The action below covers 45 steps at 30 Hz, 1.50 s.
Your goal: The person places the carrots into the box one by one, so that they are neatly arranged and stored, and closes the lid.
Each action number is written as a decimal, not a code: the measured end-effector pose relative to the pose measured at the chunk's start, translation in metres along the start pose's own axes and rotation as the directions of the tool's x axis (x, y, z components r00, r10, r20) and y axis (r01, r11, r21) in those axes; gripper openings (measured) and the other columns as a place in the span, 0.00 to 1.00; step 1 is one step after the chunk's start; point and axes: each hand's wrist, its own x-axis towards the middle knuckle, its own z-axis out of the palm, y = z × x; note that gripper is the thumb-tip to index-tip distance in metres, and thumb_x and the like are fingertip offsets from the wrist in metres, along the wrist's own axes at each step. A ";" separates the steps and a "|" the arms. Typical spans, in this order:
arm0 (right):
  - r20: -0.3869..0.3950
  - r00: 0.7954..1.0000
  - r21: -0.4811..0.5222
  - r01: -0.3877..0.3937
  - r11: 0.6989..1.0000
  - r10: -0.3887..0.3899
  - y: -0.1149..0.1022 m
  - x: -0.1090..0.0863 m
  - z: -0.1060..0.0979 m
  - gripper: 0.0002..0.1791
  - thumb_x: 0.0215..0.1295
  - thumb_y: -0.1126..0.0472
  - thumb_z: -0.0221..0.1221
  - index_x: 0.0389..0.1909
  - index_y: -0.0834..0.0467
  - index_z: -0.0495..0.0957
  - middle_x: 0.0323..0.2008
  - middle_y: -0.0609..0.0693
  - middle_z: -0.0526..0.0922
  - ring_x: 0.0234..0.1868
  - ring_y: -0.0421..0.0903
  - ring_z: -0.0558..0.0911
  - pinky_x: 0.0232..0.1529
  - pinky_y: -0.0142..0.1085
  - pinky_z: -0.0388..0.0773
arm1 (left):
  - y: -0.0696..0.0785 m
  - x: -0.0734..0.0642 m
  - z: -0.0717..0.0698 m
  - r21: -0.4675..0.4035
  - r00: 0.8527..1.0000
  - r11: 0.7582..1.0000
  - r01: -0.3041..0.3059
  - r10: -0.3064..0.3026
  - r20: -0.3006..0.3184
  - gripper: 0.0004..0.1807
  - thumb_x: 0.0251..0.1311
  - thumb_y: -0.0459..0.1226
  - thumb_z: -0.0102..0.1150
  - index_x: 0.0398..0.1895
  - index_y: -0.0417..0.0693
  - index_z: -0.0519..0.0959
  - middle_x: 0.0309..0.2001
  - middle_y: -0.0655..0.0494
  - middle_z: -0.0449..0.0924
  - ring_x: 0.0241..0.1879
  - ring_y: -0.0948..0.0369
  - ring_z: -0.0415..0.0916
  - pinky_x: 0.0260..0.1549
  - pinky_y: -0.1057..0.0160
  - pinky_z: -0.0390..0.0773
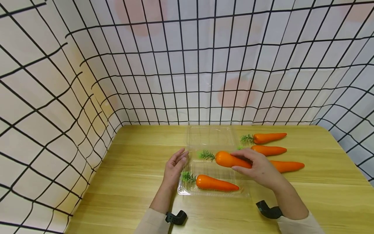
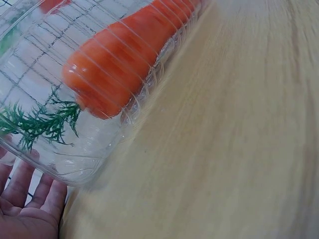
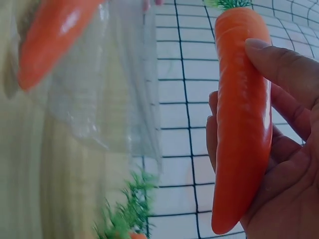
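Note:
My right hand [image 1: 261, 167] grips an orange toy carrot [image 1: 225, 159] with green leaves, thumb on one side and fingers on the other. It is held above a clear plastic clamshell box [image 1: 184, 192], leaves pointing left; the right wrist view shows the same carrot [image 3: 241, 119] in the grasp. Another carrot [image 1: 216, 183] lies in the near part of the box, seen through the ribbed wall in the left wrist view. My left hand [image 1: 173, 167] is at the box's left edge, fingers loosely extended and holding nothing; whether they touch the rim is unclear.
The box's clear lid [image 1: 211, 136] lies folded back on the far side. To the right on the wooden table [image 1: 131, 182] are three more carrots: a far one [image 1: 270, 137], a middle one [image 1: 270, 150] and a nearer one [image 1: 289, 166] partly behind my right hand. Grid-patterned cloth [image 1: 187, 58] stands behind.

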 end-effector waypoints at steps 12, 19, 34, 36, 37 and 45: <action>0.039 0.998 0.142 0.047 0.989 -0.053 0.000 0.013 0.028 0.23 0.63 0.50 0.70 0.59 0.45 0.81 0.56 0.46 0.84 0.48 0.40 0.82 0.48 0.32 0.83 | -0.001 0.001 -0.001 0.039 1.000 0.999 0.002 -0.002 0.000 0.27 0.73 0.33 0.54 0.73 0.40 0.68 0.70 0.39 0.73 0.72 0.46 0.69 0.63 0.64 0.76; 0.078 0.996 0.093 0.036 0.995 -0.043 -0.004 0.018 0.039 0.22 0.63 0.50 0.71 0.58 0.43 0.82 0.57 0.45 0.83 0.52 0.44 0.80 0.51 0.37 0.82 | 0.000 0.002 0.000 0.044 1.000 0.999 0.018 -0.017 -0.013 0.25 0.73 0.31 0.52 0.72 0.41 0.69 0.69 0.39 0.74 0.65 0.51 0.75 0.39 0.74 0.78; 0.152 0.987 0.060 0.048 0.997 -0.056 -0.005 0.027 0.053 0.22 0.65 0.49 0.69 0.59 0.44 0.81 0.55 0.43 0.85 0.53 0.43 0.82 0.55 0.42 0.82 | 0.000 0.002 0.000 0.059 1.000 0.998 -0.012 0.013 -0.005 0.25 0.74 0.33 0.53 0.72 0.37 0.68 0.68 0.36 0.73 0.69 0.42 0.71 0.52 0.74 0.79; 0.168 0.985 0.067 0.035 0.997 -0.046 -0.005 0.027 0.054 0.22 0.65 0.49 0.68 0.60 0.45 0.80 0.56 0.44 0.84 0.53 0.43 0.82 0.56 0.43 0.81 | 0.000 0.003 -0.001 0.057 1.000 0.998 -0.010 0.011 -0.005 0.25 0.74 0.32 0.53 0.72 0.37 0.68 0.69 0.36 0.73 0.69 0.42 0.71 0.53 0.74 0.79; 0.174 0.984 0.071 0.028 0.997 -0.040 -0.005 0.027 0.055 0.22 0.65 0.50 0.68 0.60 0.45 0.80 0.56 0.44 0.84 0.53 0.44 0.82 0.56 0.43 0.81 | 0.000 0.003 -0.001 0.056 1.000 0.998 -0.011 0.011 -0.003 0.25 0.74 0.32 0.53 0.72 0.37 0.68 0.69 0.35 0.73 0.69 0.42 0.71 0.53 0.74 0.79; 0.192 0.981 -0.007 -0.001 1.000 0.002 -0.005 0.029 0.060 0.22 0.66 0.51 0.68 0.60 0.48 0.81 0.57 0.46 0.84 0.58 0.49 0.81 0.61 0.53 0.78 | -0.001 0.003 -0.001 0.069 1.000 0.998 -0.008 0.009 -0.004 0.25 0.74 0.33 0.53 0.72 0.38 0.68 0.68 0.36 0.74 0.69 0.43 0.71 0.56 0.74 0.77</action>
